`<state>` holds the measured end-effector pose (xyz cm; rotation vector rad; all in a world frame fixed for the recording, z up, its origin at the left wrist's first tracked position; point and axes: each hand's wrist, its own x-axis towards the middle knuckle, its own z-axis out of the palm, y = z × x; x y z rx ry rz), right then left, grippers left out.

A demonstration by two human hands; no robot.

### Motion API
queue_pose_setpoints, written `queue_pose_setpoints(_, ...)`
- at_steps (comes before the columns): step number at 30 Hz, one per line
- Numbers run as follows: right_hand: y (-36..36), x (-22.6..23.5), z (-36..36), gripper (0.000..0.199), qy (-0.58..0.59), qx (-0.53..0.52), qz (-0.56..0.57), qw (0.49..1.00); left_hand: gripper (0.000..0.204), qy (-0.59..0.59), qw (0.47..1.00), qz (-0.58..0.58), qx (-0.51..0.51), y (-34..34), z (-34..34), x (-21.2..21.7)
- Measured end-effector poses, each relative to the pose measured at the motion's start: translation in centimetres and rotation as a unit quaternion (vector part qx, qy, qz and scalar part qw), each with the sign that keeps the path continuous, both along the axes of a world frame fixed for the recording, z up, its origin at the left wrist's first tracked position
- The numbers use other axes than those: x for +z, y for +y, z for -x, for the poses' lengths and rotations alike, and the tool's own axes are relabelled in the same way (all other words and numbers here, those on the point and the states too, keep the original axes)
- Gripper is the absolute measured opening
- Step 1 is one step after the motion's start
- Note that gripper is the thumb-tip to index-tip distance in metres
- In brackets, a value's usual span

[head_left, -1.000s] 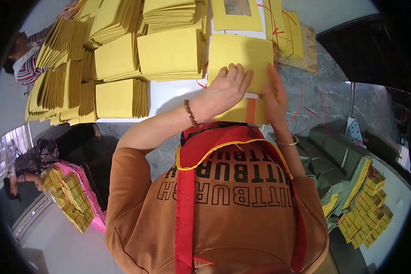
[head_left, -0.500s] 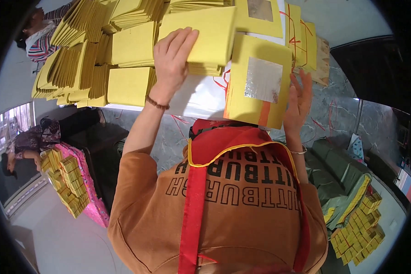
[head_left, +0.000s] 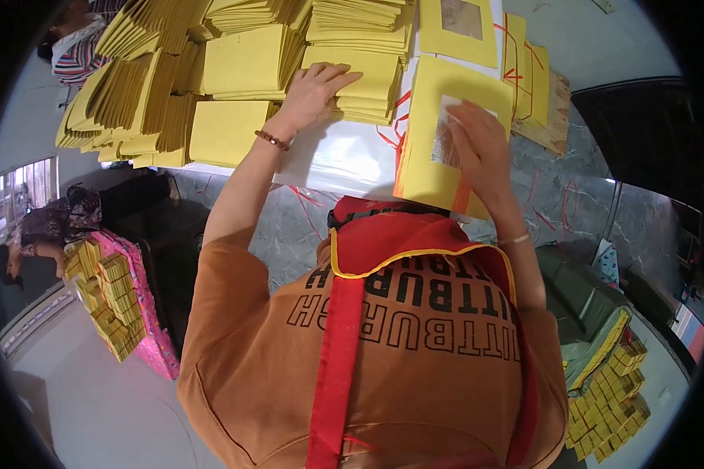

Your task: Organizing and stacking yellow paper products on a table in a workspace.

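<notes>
The left hand (head_left: 309, 100) is on a yellow paper stack (head_left: 368, 87), fingers a little apart. The right hand (head_left: 483, 152) is over the silver patch (head_left: 444, 148) on a yellow sheet (head_left: 465, 78), fingers loosely bent, not clamped. Both papers are on the white table (head_left: 336, 164).

Bright window (head_left: 25, 181) at left, glare on white tabletop (head_left: 332, 166), sheen on silver panel (head_left: 444, 147), fisheye-bent edges, black corners

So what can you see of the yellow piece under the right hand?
The yellow piece looks papery and rectangular, with a shiny silvery patch on top, an orange left edge and an orange strip at the near end. It lies flat, slightly turned, right of the yellow stacks. The right hand touches it, partly covering the patch.
</notes>
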<state>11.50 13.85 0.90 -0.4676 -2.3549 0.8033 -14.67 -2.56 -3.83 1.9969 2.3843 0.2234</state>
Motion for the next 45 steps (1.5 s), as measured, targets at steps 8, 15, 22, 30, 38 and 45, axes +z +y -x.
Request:
queue_pose_setpoints(8,-1.8,-2.2,11.0,0.033,-0.189,0.232,-0.130,0.945,0.067,-0.104,0.994,-0.007,0.033,-0.1,-0.9,0.4)
queue_pose_setpoints(15,-2.2,-2.5,13.7,0.044,-0.299,0.206,-0.164,0.917,0.045,-0.302,0.857,-0.335,0.249,-3.5,-8.9,0.6)
queue_pose_setpoints(22,-1.5,-3.3,13.6,0.044,-0.284,0.221,-0.160,0.919,0.037,-0.706,0.401,-0.455,0.366,-2.7,-7.0,-5.2)
queue_pose_setpoints(30,-1.6,-3.3,12.5,0.046,-0.269,0.225,-0.161,0.923,0.039,-0.725,0.289,-0.473,0.408,-1.7,-5.9,-3.9)
queue_pose_setpoints(38,-1.9,-1.7,12.2,0.058,-0.302,0.215,-0.142,0.918,0.041,-0.767,0.272,-0.424,0.398,-1.3,-6.0,-2.6)
queue_pose_setpoints(45,-1.9,-1.5,11.8,0.064,-0.296,0.223,-0.134,0.919,0.076,-0.681,0.395,-0.392,0.476,-0.1,-7.5,-0.3)
